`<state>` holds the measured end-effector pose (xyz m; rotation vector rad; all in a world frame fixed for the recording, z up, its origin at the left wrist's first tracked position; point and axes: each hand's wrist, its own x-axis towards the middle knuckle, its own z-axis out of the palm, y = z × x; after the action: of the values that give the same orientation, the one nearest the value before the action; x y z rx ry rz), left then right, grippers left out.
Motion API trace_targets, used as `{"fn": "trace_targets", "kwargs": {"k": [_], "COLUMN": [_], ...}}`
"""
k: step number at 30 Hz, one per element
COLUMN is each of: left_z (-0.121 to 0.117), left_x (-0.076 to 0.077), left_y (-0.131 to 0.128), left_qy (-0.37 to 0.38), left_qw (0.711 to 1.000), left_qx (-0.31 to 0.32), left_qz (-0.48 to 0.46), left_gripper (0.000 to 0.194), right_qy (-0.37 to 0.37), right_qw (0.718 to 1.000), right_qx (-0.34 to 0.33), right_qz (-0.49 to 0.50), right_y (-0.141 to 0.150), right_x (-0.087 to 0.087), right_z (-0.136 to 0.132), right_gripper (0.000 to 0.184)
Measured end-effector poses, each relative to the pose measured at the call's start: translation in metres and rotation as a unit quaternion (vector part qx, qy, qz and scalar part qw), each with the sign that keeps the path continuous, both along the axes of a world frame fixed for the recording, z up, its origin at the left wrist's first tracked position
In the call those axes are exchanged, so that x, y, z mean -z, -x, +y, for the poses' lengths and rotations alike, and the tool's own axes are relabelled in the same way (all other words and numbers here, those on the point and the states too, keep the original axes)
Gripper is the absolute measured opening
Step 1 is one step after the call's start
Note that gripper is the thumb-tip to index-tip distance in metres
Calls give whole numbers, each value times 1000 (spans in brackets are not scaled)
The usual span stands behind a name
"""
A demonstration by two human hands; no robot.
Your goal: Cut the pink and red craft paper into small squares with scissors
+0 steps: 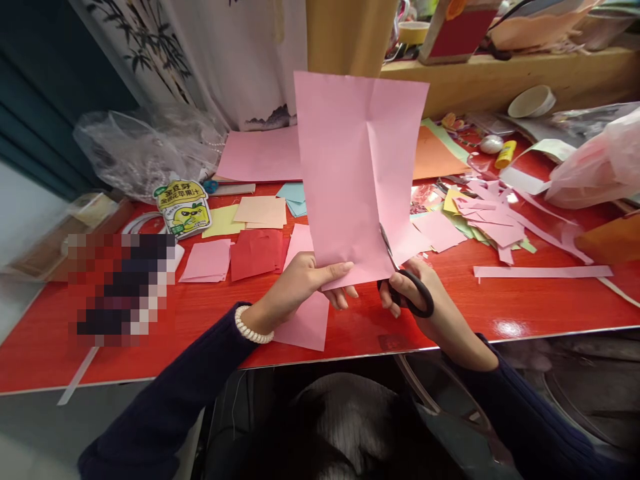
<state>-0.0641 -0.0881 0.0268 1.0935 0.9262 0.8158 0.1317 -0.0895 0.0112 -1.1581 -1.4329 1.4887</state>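
Note:
Upright above the table stands a large pink sheet of paper (pixel 345 167), with a crease running down its right part. My left hand (pixel 305 280) pinches its lower left edge, thumb in front and fingers behind. In my right hand (pixel 425 293) is a pair of black-handled scissors (pixel 423 290), its fingers through the loops. The scissors' blades lie at the sheet's bottom edge, pointing up along the crease. Below my left hand another piece of pink paper (pixel 307 327) lies on the red table.
Pink squares (pixel 205 260), red squares (pixel 257 253) and beige squares (pixel 260 211) lie in stacks at left, near a yellow-green pouch (pixel 184 208). Paper scraps (pixel 493 220), a pink strip (pixel 543 272) and a glue stick (pixel 506 155) are on the right. Clear plastic bags (pixel 145 147) stand behind.

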Motion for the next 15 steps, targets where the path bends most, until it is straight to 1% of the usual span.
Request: {"fn": "trace_targets", "kwargs": {"k": [3,6,10,15], "left_z": [0,0,-1,-1], "left_x": [1,2,2,0], "left_y": [0,0,0,0], "left_qy": [3,-1,-9,-18], "left_qw": [1000,1000,1000,999], "left_qx": [6,13,21,20], "left_qz": [-3,2,8,17], "left_gripper": [23,25,27,29], "right_qy": [-20,-42,-57,-45], "right_qw": [999,996,995,996], "right_qx": [-36,-68,-66,-55], "right_qz": [-18,-43,-54,-46], "right_y": [-4,-7,-8,-8], "right_x": [3,5,6,7], "right_z": [2,4,6,7], "right_gripper": [39,47,49,46]}}
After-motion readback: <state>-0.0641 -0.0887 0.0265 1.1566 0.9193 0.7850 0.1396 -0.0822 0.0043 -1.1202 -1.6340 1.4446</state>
